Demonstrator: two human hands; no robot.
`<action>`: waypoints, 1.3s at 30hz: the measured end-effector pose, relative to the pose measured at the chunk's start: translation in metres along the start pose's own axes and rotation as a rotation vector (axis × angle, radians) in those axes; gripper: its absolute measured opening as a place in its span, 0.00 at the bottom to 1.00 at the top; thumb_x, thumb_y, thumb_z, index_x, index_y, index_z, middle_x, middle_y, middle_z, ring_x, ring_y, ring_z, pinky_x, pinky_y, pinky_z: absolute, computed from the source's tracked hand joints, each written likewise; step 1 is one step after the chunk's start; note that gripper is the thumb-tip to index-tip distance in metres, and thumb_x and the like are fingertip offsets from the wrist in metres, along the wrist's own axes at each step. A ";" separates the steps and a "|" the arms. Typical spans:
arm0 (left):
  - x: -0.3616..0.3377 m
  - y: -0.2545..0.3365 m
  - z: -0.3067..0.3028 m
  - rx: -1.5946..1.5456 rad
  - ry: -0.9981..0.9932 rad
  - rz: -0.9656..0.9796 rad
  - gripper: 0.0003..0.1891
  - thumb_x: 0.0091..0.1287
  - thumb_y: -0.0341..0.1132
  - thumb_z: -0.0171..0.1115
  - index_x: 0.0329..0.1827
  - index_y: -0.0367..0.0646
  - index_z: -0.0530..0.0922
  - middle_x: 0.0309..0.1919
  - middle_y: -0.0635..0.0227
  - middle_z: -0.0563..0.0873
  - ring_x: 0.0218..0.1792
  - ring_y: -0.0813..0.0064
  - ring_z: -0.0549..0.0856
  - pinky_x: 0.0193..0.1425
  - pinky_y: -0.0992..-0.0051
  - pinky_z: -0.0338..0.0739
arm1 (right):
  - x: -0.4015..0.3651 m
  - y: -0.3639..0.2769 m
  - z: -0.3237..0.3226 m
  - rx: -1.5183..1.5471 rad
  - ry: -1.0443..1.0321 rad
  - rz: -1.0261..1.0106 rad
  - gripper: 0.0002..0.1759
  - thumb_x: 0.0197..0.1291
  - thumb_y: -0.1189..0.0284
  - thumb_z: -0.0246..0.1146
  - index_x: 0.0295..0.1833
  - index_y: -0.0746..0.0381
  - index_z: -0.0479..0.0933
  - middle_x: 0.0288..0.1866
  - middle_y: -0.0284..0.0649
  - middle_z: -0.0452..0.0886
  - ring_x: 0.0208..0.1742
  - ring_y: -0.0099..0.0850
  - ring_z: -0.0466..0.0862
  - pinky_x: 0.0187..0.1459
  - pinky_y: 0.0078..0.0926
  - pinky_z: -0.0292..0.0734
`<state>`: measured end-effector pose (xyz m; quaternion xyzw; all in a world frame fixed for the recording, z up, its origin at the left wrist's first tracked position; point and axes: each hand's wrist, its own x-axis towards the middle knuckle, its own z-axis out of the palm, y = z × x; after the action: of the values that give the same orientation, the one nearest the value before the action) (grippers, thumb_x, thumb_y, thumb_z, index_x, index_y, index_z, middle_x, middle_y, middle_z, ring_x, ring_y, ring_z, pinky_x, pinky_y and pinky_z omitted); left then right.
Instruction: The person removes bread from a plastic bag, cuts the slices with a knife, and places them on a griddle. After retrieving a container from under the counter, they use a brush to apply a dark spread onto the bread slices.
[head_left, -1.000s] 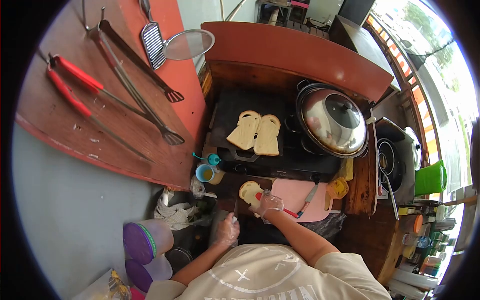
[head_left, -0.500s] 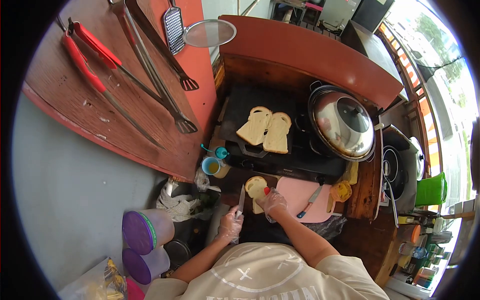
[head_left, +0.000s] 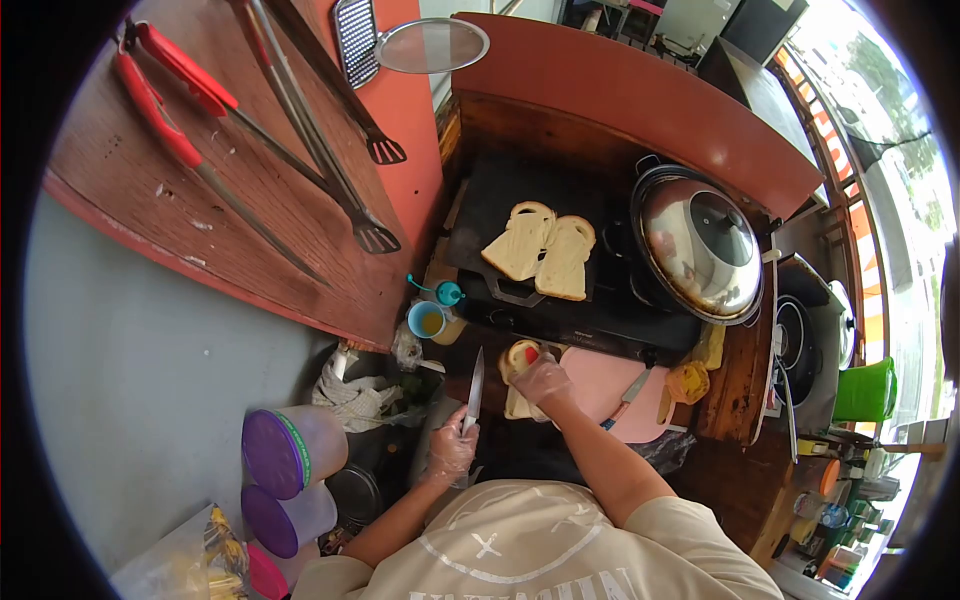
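My left hand [head_left: 452,450], in a clear plastic glove, is closed round the handle of a knife [head_left: 476,385] whose blade points away from me. My right hand [head_left: 545,381], gloved too, is over a bread slice [head_left: 517,408] and partly covers it. A small red thing [head_left: 531,355] shows at its fingertips; its kind I cannot make out. Beyond my hands, two bread slices [head_left: 520,247] lie side by side on a black griddle [head_left: 492,185].
Right of my hand, a pink cutting board [head_left: 600,385] bears a second knife [head_left: 628,398]. A large lidded pot [head_left: 700,240] stands right of the griddle. A blue cup [head_left: 427,320] and a teal-capped bottle [head_left: 448,293] stand left. Tongs [head_left: 165,120] hang at upper left.
My right hand has moved up along the bread slice, and the red thing is now near its top end. The knife in my left hand has shifted slightly left and away from the bread.
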<state>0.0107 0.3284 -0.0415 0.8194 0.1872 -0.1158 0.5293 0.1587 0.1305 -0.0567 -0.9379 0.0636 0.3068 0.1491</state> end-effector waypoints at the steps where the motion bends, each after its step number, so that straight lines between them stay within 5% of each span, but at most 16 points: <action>1: -0.001 0.002 0.001 -0.006 0.006 -0.003 0.23 0.71 0.33 0.68 0.68 0.39 0.81 0.27 0.52 0.89 0.21 0.62 0.88 0.30 0.63 0.80 | 0.001 0.004 -0.004 0.105 -0.030 -0.004 0.57 0.64 0.44 0.66 0.84 0.72 0.53 0.62 0.59 0.84 0.63 0.44 0.88 0.61 0.40 0.83; 3: -0.003 0.017 0.002 0.088 -0.017 -0.002 0.22 0.71 0.34 0.68 0.69 0.45 0.82 0.32 0.49 0.91 0.27 0.54 0.90 0.34 0.60 0.82 | 0.005 0.016 0.004 0.201 -0.062 -0.013 0.52 0.65 0.44 0.64 0.83 0.69 0.60 0.58 0.60 0.86 0.61 0.44 0.89 0.60 0.42 0.83; 4: -0.002 0.020 0.005 0.080 -0.011 -0.006 0.22 0.71 0.34 0.68 0.69 0.45 0.82 0.32 0.49 0.91 0.27 0.54 0.90 0.34 0.60 0.82 | 0.006 0.024 0.019 0.358 -0.034 -0.042 0.48 0.64 0.44 0.65 0.79 0.66 0.66 0.46 0.54 0.87 0.46 0.41 0.89 0.48 0.40 0.83; 6: 0.000 0.026 0.012 0.163 0.041 0.295 0.25 0.71 0.32 0.67 0.71 0.44 0.79 0.29 0.52 0.90 0.26 0.63 0.90 0.33 0.65 0.83 | -0.012 0.018 0.009 0.651 -0.037 -0.037 0.37 0.66 0.44 0.64 0.66 0.64 0.79 0.29 0.45 0.85 0.23 0.35 0.84 0.28 0.38 0.78; 7: 0.001 0.029 0.016 0.157 0.050 0.291 0.25 0.71 0.32 0.67 0.71 0.44 0.79 0.29 0.52 0.90 0.26 0.63 0.90 0.33 0.65 0.83 | -0.010 0.019 0.011 0.643 -0.040 -0.043 0.37 0.66 0.44 0.64 0.66 0.64 0.79 0.29 0.45 0.85 0.23 0.35 0.84 0.28 0.38 0.78; 9: 0.002 0.032 0.021 0.410 0.026 0.303 0.24 0.70 0.35 0.67 0.70 0.47 0.79 0.33 0.44 0.89 0.32 0.48 0.90 0.36 0.58 0.85 | -0.003 0.026 0.022 0.618 -0.112 0.026 0.33 0.66 0.44 0.64 0.55 0.65 0.84 0.29 0.45 0.85 0.25 0.34 0.85 0.30 0.38 0.80; 16: 0.006 0.022 0.032 0.650 -0.063 0.410 0.19 0.76 0.32 0.55 0.68 0.37 0.75 0.35 0.48 0.88 0.32 0.46 0.91 0.33 0.51 0.87 | -0.003 0.019 0.021 0.186 0.173 0.015 0.25 0.68 0.53 0.59 0.46 0.67 0.85 0.39 0.56 0.90 0.43 0.44 0.93 0.45 0.47 0.86; 18: 0.019 0.017 0.040 0.694 -0.091 0.424 0.20 0.76 0.31 0.53 0.69 0.37 0.74 0.36 0.48 0.88 0.32 0.46 0.91 0.33 0.51 0.87 | 0.001 0.018 0.023 -0.093 0.132 -0.258 0.25 0.69 0.55 0.57 0.47 0.68 0.86 0.48 0.61 0.89 0.53 0.52 0.91 0.54 0.52 0.86; 21: 0.030 0.013 0.046 0.740 -0.155 0.415 0.21 0.75 0.30 0.52 0.70 0.36 0.74 0.36 0.48 0.89 0.33 0.47 0.92 0.35 0.51 0.88 | 0.002 0.012 0.028 -0.284 0.197 -0.344 0.16 0.67 0.67 0.61 0.49 0.67 0.87 0.44 0.61 0.89 0.53 0.50 0.92 0.48 0.46 0.89; 24: 0.031 0.013 0.048 0.755 -0.178 0.401 0.23 0.74 0.30 0.52 0.71 0.36 0.73 0.36 0.47 0.89 0.33 0.47 0.92 0.36 0.51 0.88 | -0.001 0.002 0.016 0.012 0.160 -0.042 0.16 0.67 0.67 0.59 0.47 0.66 0.88 0.45 0.60 0.89 0.52 0.50 0.92 0.50 0.46 0.89; 28: 0.045 0.006 0.052 0.716 -0.188 0.399 0.25 0.73 0.29 0.52 0.73 0.37 0.72 0.36 0.46 0.89 0.34 0.46 0.92 0.37 0.50 0.88 | -0.002 0.005 0.010 0.077 0.077 0.027 0.18 0.67 0.65 0.57 0.44 0.68 0.88 0.47 0.57 0.90 0.50 0.51 0.92 0.50 0.45 0.88; 30: 0.041 0.001 0.046 0.678 -0.197 0.407 0.25 0.72 0.29 0.52 0.73 0.38 0.72 0.36 0.46 0.89 0.35 0.45 0.92 0.38 0.50 0.88 | 0.000 0.013 0.014 0.208 0.037 0.125 0.28 0.68 0.53 0.57 0.49 0.68 0.88 0.51 0.59 0.89 0.54 0.53 0.91 0.55 0.49 0.85; 39: 0.042 -0.001 0.046 0.671 -0.191 0.407 0.25 0.70 0.28 0.54 0.72 0.40 0.73 0.38 0.46 0.90 0.37 0.44 0.91 0.40 0.48 0.86 | 0.023 0.036 0.055 -0.019 0.099 -0.118 0.34 0.76 0.47 0.52 0.46 0.70 0.86 0.48 0.57 0.89 0.52 0.53 0.90 0.54 0.51 0.82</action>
<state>0.0482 0.2944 -0.0779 0.9526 -0.0770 -0.1388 0.2597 0.1394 0.1135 -0.1214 -0.9554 0.0125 0.2513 0.1546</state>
